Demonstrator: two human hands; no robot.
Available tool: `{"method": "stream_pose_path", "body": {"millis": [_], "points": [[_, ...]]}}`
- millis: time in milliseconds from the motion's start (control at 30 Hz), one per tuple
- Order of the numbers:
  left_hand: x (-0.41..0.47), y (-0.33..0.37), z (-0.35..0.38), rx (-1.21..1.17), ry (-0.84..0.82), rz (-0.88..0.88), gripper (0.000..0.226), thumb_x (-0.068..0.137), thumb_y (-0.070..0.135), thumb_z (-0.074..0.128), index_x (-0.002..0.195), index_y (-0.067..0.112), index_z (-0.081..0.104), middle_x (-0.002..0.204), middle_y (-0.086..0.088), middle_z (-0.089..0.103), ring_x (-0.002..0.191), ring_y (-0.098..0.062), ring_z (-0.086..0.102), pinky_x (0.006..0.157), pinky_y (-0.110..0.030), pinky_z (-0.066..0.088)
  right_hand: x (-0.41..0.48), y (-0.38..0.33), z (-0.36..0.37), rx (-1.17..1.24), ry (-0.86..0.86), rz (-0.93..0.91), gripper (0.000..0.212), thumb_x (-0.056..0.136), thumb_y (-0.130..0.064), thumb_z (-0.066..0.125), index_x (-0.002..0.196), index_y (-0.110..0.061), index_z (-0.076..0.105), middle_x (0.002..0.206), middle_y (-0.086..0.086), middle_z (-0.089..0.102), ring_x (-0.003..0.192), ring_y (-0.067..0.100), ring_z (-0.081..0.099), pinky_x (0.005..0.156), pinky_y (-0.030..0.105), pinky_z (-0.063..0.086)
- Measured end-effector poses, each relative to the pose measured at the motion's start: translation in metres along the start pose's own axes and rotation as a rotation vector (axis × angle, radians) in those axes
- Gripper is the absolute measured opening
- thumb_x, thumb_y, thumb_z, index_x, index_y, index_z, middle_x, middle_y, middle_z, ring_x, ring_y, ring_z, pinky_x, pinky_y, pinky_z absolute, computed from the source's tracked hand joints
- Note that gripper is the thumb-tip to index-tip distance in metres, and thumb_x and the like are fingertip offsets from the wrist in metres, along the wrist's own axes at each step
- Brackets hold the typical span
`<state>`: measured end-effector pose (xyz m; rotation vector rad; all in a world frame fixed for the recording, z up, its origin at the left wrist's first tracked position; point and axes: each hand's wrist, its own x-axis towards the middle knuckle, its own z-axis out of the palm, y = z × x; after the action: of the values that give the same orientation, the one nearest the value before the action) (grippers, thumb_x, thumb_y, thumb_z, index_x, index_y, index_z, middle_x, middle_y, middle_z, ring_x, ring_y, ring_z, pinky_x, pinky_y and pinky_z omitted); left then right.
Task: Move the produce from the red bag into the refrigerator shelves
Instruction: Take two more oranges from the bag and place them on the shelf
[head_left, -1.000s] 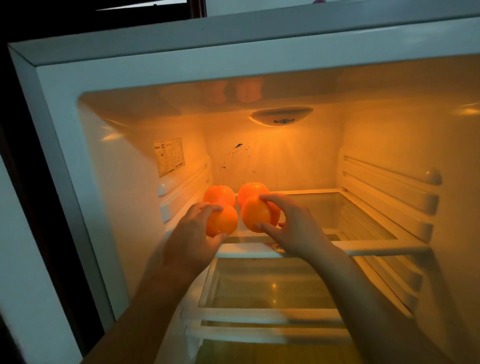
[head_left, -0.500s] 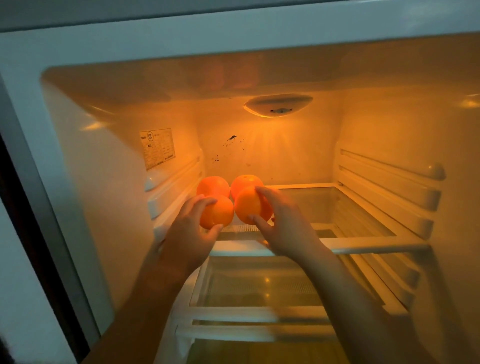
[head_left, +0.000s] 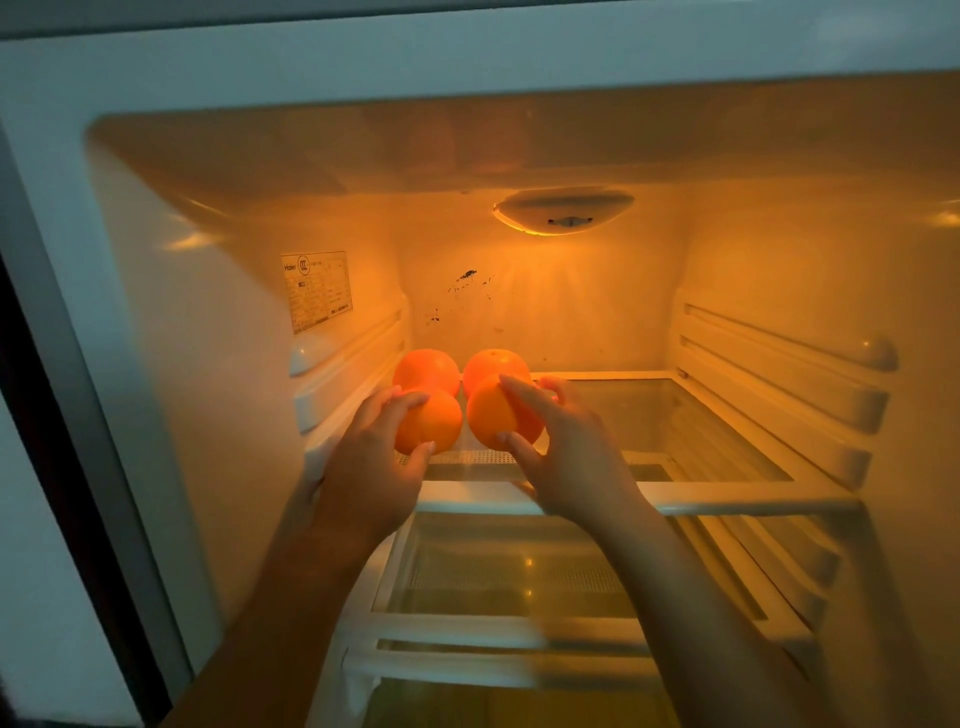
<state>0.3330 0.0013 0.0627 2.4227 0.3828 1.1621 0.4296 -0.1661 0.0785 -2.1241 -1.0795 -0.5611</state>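
I look into an open refrigerator lit orange. On the left of the upper glass shelf (head_left: 727, 415) sit two oranges at the back, one on the left (head_left: 423, 368) and one on the right (head_left: 496, 362). My left hand (head_left: 371, 467) grips a third orange (head_left: 435, 423) just in front of the back left one. My right hand (head_left: 566, 452) holds a fourth orange (head_left: 493, 415) beside it, fingers curled over its top and thumb under it. Both held oranges are at shelf level. The red bag is out of view.
The right part of the upper shelf is bare glass. A second glass shelf (head_left: 519, 577) lies below, under my forearms. Ribbed rails (head_left: 779, 364) line the right wall, a label (head_left: 317, 291) the left wall, and a lamp housing (head_left: 563, 210) the ceiling.
The view has drawn closer to the refrigerator. Both hands have carried their oranges a little deeper, up against the two at the back.
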Motion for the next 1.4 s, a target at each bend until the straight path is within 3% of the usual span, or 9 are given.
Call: {"method": "stream_pose_path", "body": {"millis": [100, 367, 467, 667, 800, 967, 1100, 1233, 1400], "points": [[0.0, 0.0, 0.0, 0.004, -0.005, 0.002, 0.053, 0.082, 0.018, 0.067, 0.131, 0.025, 0.049, 0.139, -0.006, 0.044, 0.124, -0.027, 0.046, 0.097, -0.046, 0.047, -0.001, -0.002, -0.001, -0.028, 0.026, -0.003, 0.06, 0.087, -0.037, 0.061, 0.14, -0.037, 0.032, 0.149, -0.005, 0.028, 0.127, 0.018, 0.041, 0.093, 0.023, 0.035], [0.002, 0.003, -0.004, -0.006, -0.057, 0.002, 0.056, 0.082, 0.024, 0.068, 0.134, 0.025, 0.046, 0.14, -0.006, 0.043, 0.125, -0.026, 0.045, 0.098, -0.047, 0.045, -0.001, -0.003, 0.0, -0.026, 0.025, -0.004, 0.061, 0.087, -0.036, 0.061, 0.141, -0.034, 0.032, 0.149, -0.004, 0.03, 0.127, 0.019, 0.041, 0.098, 0.027, 0.038], [-0.002, 0.007, -0.008, -0.008, -0.036, 0.026, 0.05, 0.084, 0.025, 0.066, 0.131, 0.022, 0.049, 0.137, -0.008, 0.047, 0.122, -0.027, 0.047, 0.097, -0.048, 0.045, 0.0, -0.001, 0.0, -0.025, 0.042, -0.008, 0.062, 0.085, -0.038, 0.064, 0.139, -0.034, 0.035, 0.148, -0.003, 0.03, 0.125, 0.02, 0.043, 0.094, 0.025, 0.038], [-0.025, 0.017, -0.026, -0.033, -0.057, 0.077, 0.052, 0.084, 0.044, 0.044, 0.13, 0.021, 0.051, 0.14, -0.005, 0.045, 0.13, -0.022, 0.04, 0.106, -0.044, 0.038, -0.005, 0.001, -0.007, 0.069, 0.125, 0.0, 0.06, 0.081, -0.04, 0.068, 0.135, -0.028, 0.043, 0.143, 0.001, 0.036, 0.125, 0.017, 0.04, 0.096, 0.021, 0.031], [-0.045, 0.024, -0.037, -0.084, -0.099, 0.143, 0.05, 0.086, 0.05, 0.039, 0.128, 0.026, 0.051, 0.141, 0.001, 0.044, 0.132, -0.017, 0.038, 0.105, -0.044, 0.039, -0.04, -0.012, -0.015, 0.175, 0.169, -0.083, 0.058, 0.078, -0.036, 0.071, 0.129, -0.025, 0.049, 0.134, -0.003, 0.045, 0.116, 0.001, 0.039, 0.094, 0.031, 0.048], [-0.068, 0.036, -0.048, -0.058, -0.154, 0.231, 0.056, 0.085, 0.057, 0.03, 0.128, 0.029, 0.051, 0.14, 0.008, 0.043, 0.131, -0.008, 0.035, 0.105, -0.025, 0.029, -0.087, -0.035, -0.02, 0.282, 0.178, -0.089, 0.051, 0.08, -0.036, 0.068, 0.126, -0.022, 0.051, 0.124, -0.007, 0.049, 0.113, 0.006, 0.05, 0.092, 0.034, 0.05], [-0.1, 0.032, -0.064, -0.118, -0.245, 0.169, 0.049, 0.087, 0.052, 0.036, 0.13, 0.03, 0.049, 0.141, 0.008, 0.042, 0.13, -0.008, 0.037, 0.105, -0.027, 0.031, -0.122, -0.05, -0.017, 0.175, 0.153, 0.01, 0.051, 0.079, -0.034, 0.07, 0.126, -0.02, 0.052, 0.125, 0.0, 0.053, 0.112, 0.013, 0.051, 0.092, 0.036, 0.048], [-0.153, 0.013, -0.089, -0.063, -0.346, 0.18, 0.048, 0.089, 0.052, 0.034, 0.131, 0.035, 0.047, 0.144, 0.01, 0.038, 0.133, -0.009, 0.034, 0.11, -0.033, 0.032, -0.171, -0.075, -0.015, 0.081, 0.038, 0.052, 0.049, 0.079, -0.034, 0.07, 0.124, -0.021, 0.054, 0.124, -0.006, 0.054, 0.112, 0.003, 0.047, 0.094, 0.012, 0.032], [-0.209, 0.002, -0.127, 0.082, -0.54, 0.261, 0.064, 0.081, 0.069, 0.013, 0.136, 0.045, 0.035, 0.151, 0.015, 0.022, 0.138, -0.008, 0.022, 0.107, -0.026, 0.024, -0.255, -0.106, -0.02, 0.037, -0.133, 0.146, 0.051, 0.079, -0.045, 0.067, 0.125, -0.028, 0.052, 0.125, -0.008, 0.053, 0.116, 0.008, 0.051, 0.097, 0.022, 0.04]]}}
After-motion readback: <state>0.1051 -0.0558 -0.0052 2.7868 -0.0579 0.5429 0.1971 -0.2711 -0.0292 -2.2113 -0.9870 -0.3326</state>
